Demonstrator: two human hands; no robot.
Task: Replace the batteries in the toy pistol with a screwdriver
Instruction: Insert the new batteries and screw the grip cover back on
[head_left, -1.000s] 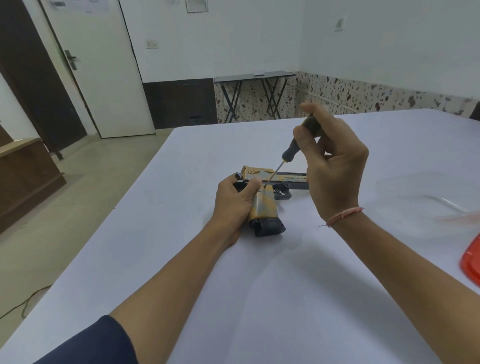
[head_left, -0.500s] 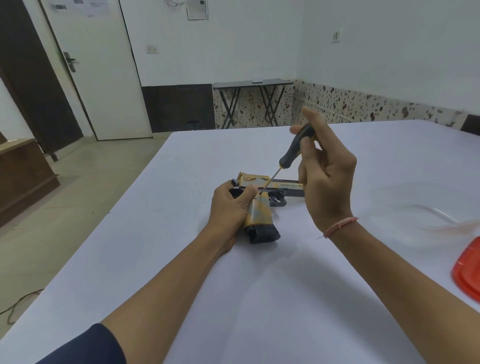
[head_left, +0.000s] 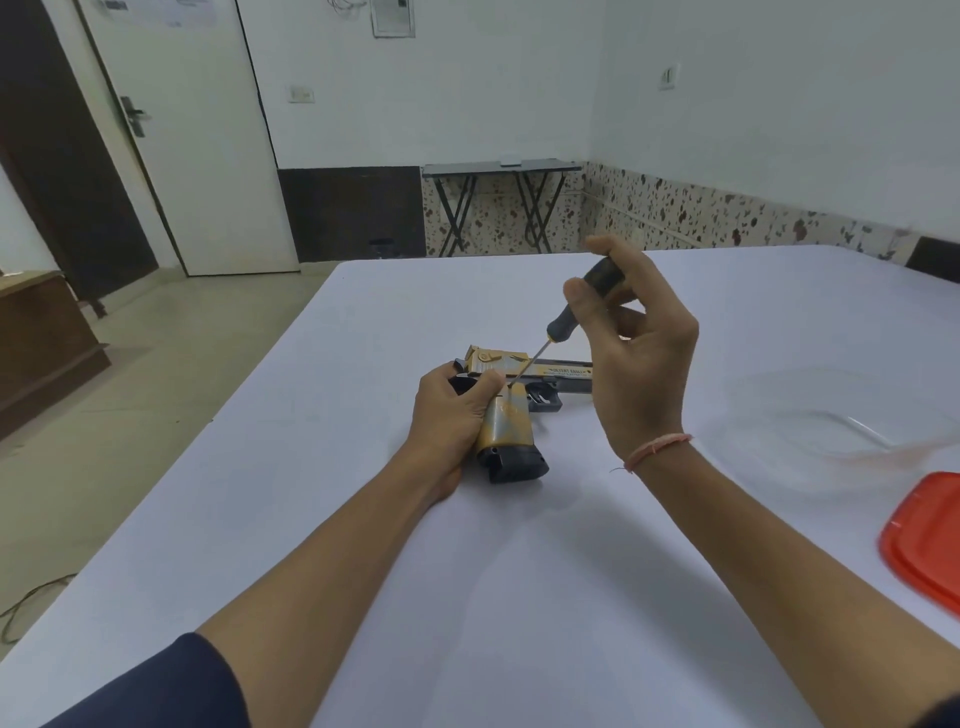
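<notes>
A gold and black toy pistol (head_left: 511, 426) lies on its side on the white table (head_left: 363, 519), barrel pointing right, grip toward me. My left hand (head_left: 452, 410) grips the pistol at the top of its handle and holds it down. My right hand (head_left: 639, 353) pinches the black handle of a small screwdriver (head_left: 566, 317) between thumb and fingers. The thin shaft slants down to the left, and its tip meets the pistol's grip just beside my left thumb.
A clear plastic container (head_left: 810, 415) sits on the table to the right, with a red lid (head_left: 930, 540) at the right edge. Beyond the table stand a folding table (head_left: 498, 171), a white door (head_left: 197, 130) and a wooden cabinet (head_left: 41, 343) at left.
My right hand has shifted its fingers on the screwdriver handle while the tip stays at the pistol grip. The camera view has tilted slightly; the left hand keeps its hold.
</notes>
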